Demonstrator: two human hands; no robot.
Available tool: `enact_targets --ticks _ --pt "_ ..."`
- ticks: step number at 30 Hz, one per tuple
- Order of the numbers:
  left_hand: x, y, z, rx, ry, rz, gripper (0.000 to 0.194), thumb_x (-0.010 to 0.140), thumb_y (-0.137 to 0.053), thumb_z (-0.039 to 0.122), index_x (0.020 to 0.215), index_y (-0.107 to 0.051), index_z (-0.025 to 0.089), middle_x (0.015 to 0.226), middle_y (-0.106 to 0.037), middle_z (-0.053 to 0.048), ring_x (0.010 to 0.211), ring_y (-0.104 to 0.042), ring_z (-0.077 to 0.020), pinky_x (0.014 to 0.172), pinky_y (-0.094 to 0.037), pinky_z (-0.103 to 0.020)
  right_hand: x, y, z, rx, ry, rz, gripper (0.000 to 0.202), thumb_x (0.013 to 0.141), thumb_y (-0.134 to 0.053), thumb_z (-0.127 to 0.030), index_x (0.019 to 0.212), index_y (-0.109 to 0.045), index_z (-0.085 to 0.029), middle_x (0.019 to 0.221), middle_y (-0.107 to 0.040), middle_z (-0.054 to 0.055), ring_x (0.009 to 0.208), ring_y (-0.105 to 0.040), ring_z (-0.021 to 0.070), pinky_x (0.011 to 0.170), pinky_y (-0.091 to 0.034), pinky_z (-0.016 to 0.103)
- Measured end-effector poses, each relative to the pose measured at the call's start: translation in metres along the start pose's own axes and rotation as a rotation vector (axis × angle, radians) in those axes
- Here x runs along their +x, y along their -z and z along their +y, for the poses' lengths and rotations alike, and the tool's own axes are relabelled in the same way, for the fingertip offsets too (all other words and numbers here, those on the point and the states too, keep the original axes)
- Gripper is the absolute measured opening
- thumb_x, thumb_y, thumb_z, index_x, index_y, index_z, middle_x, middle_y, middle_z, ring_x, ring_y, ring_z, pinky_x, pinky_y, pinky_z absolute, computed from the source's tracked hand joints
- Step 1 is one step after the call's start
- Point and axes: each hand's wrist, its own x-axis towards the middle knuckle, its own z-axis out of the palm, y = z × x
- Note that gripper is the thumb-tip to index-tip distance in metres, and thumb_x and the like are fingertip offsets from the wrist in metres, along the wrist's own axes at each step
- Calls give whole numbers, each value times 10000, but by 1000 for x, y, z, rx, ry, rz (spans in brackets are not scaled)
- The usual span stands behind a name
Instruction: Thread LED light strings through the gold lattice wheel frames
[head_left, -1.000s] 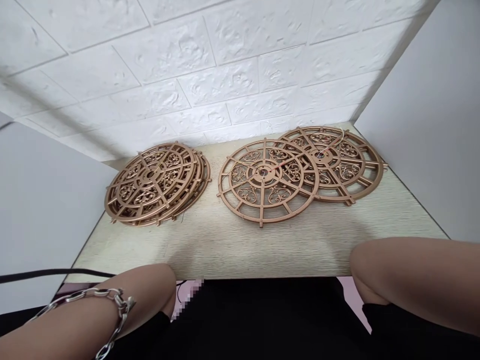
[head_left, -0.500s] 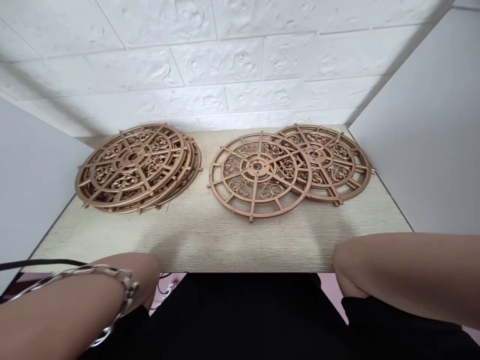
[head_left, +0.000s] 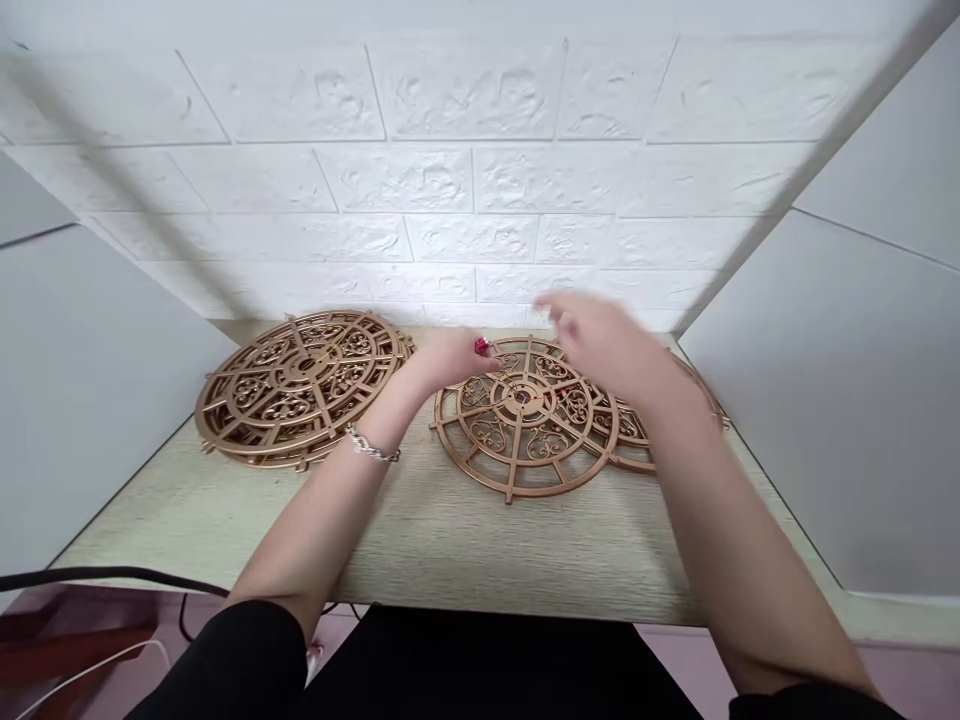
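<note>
Disc stack (head_left: 304, 385) is seen at left on tabletop (head_left: 480, 560). Left hand (head_left: 454, 358) is held at middle disc's (head_left: 534, 402) far-left rim, red piece (head_left: 481, 345) at fingers. Disc, round, is laid nearer left hand than raised, blurred right hand (head_left: 604, 340). Both grips: can't be told.

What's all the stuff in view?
Left disc stack: several, bronze, table's left
Middle disc: one, bronze, overlapping right discs
Right discs: unclear count, bronze, table's right
Table: one, pale, beneath discs
Patterned wall: one, white, behind table
Panels: two, grey, flanking table
Thick cable: one, black, lower left
Cord: one, white, lower left
Unclear object: one, red, lower left
Bracelet: one, silver, left wrist
Ornament: one, red, left hand
Clothing: unclear count, black, bottom
Left hand: one, by middle disc
Right hand: one, blurred, over discs
</note>
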Motion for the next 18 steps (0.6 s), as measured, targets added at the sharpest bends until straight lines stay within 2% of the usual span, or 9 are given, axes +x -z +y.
enact_targets --ticks 2,4,6,8,10,12,15,16,18 --pt "17 -12 -8 232 7 -13 310 645 -654 389 835 -676 145 729 -639 -68 751 -568 -203 651 -395 -287 -6 -9 1 -190 -20 -184 162 777 -576 -98 858 -681 -193 844 -642 56 817 -582 206 786 -436 364" --pt "25 -21 -15 311 -12 -96 410 625 -648 456 926 -672 178 857 -671 -81 804 -576 -219 670 -402 -276 -12 -20 6 -370 -36 -366 246 752 -596 -97 952 -681 -213 905 -644 66 835 -580 211 749 -428 331" --pt "27 -26 -19 383 11 -188 380 610 -643 484 835 -686 182 801 -677 -79 741 -581 -214 628 -396 -267 -16 -29 12 -427 -42 -457 266 773 -602 -156 1020 -670 -231 913 -641 61 832 -580 199 712 -421 297" --pt "24 -28 -18 462 46 -227 290 609 -638 462 658 -667 178 628 -638 -61 606 -549 -186 558 -369 -262 -18 -36 17 -429 -50 -477 232 791 -603 -209 1008 -682 -234 858 -637 53 812 -577 190 690 -410 276" --pt "20 -25 -13 472 54 -246 243 618 -629 418 569 -632 180 515 -567 -32 499 -482 -148 493 -335 -257 -18 -40 19 -426 -52 -446 211 803 -597 -237 991 -691 -234 856 -633 52 827 -569 186 686 -398 261" --pt "14 -19 -7 374 32 -312 220 627 -623 403 594 -643 187 493 -525 -8 446 -424 -119 438 -305 -248 -19 -43 19 -421 -51 -410 200 821 -574 -251 978 -697 -238 872 -631 48 834 -563 177 677 -388 249" --pt "1 -5 3 118 -73 -456 249 658 -617 434 737 -694 211 495 -480 16 413 -365 -90 388 -275 -229 -22 -45 14 -427 -48 -389 191 845 -537 -259 907 -717 -241 823 -623 38 771 -559 159 636 -375 240" --pt "-3 0 6 44 -109 -478 268 669 -617 442 777 -701 212 488 -459 20 406 -353 -84 380 -268 -224 -23 -46 13 -422 -48 -383 195 848 -531 -262 880 -721 -239 808 -622 36 750 -559 156 628 -377 241" --pt "-11 11 10 -80 -139 -453 311 680 -621 457 836 -706 201 466 -418 26 392 -339 -77 364 -250 -219 -24 -48 13 -369 -48 -355 200 846 -524 -244 853 -724 -228 829 -635 38 753 -568 156 656 -402 250"
